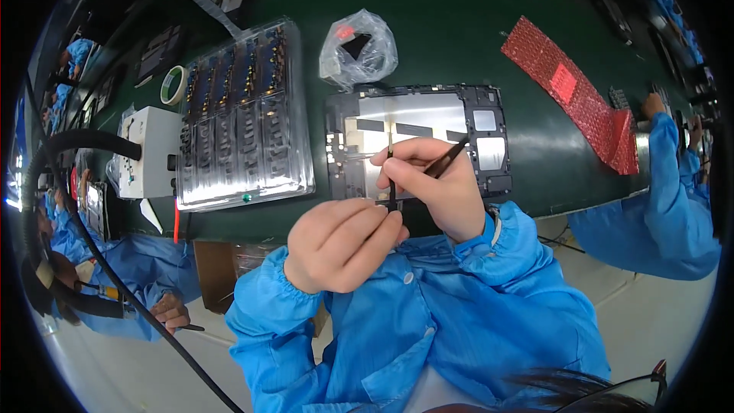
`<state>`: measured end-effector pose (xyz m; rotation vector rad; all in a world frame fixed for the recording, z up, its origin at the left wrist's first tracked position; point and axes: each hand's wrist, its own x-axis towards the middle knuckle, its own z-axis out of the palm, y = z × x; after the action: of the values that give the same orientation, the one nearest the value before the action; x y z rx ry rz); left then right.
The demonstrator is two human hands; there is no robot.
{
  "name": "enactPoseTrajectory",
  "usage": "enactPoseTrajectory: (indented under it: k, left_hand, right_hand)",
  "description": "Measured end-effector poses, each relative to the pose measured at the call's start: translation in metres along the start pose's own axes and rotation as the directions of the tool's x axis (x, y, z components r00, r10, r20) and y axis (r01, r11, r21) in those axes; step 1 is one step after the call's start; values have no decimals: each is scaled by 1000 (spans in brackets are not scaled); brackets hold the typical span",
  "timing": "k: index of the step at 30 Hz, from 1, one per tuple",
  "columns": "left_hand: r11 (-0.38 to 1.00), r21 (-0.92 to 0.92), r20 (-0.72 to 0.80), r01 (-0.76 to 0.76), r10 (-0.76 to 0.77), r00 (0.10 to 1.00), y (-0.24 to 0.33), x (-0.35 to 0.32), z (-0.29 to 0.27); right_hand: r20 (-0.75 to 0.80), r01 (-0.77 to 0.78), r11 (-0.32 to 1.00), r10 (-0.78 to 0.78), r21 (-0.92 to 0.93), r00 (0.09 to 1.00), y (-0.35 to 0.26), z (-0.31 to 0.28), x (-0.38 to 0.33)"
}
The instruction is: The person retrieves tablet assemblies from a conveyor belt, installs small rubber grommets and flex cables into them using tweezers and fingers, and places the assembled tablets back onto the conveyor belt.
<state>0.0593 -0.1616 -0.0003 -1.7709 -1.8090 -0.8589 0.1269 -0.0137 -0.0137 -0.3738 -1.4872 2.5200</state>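
In front of me lies a flat black device frame (493, 111) with a silvery metal plate in its middle, like the inside of a tablet. Over its near edge, my left hand (336, 248) is closed, fingertips pinched on the lower end of a thin dark strip (391, 197). My right hand (443, 187) holds dark tweezers (446, 159), which slant up and to the right out of the grip. Its thumb and index finger also close about the upper part of the strip. Whether the strip touches the frame is hidden by my fingers.
Left of the frame is a clear plastic tray (248, 138) of small circuit parts, beside a white box (151, 154) and a tape roll (173, 85). Crumpled clear plastic wrap (358, 50) lies behind; red bubble wrap (569, 92) is at the right. Co-workers sit on both sides.
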Motion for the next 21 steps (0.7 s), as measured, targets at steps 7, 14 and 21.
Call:
enactPoseTrajectory:
  k: [7, 14, 21]
  left_hand:
    - [984, -3, -57, 180, -180, 982, -8, 25, -1]
    - [981, 63, 47, 186, -189, 981, 2, 24, -9]
    - [933, 339, -30, 116, -112, 993, 13, 5, -27]
  right_hand:
    - [165, 414, 665, -406, -621, 899, -8, -3, -19]
    - [253, 537, 466, -542, -703, 801, -5, -2, -30]
    - [322, 573, 403, -538, -714, 779, 2, 3, -42]
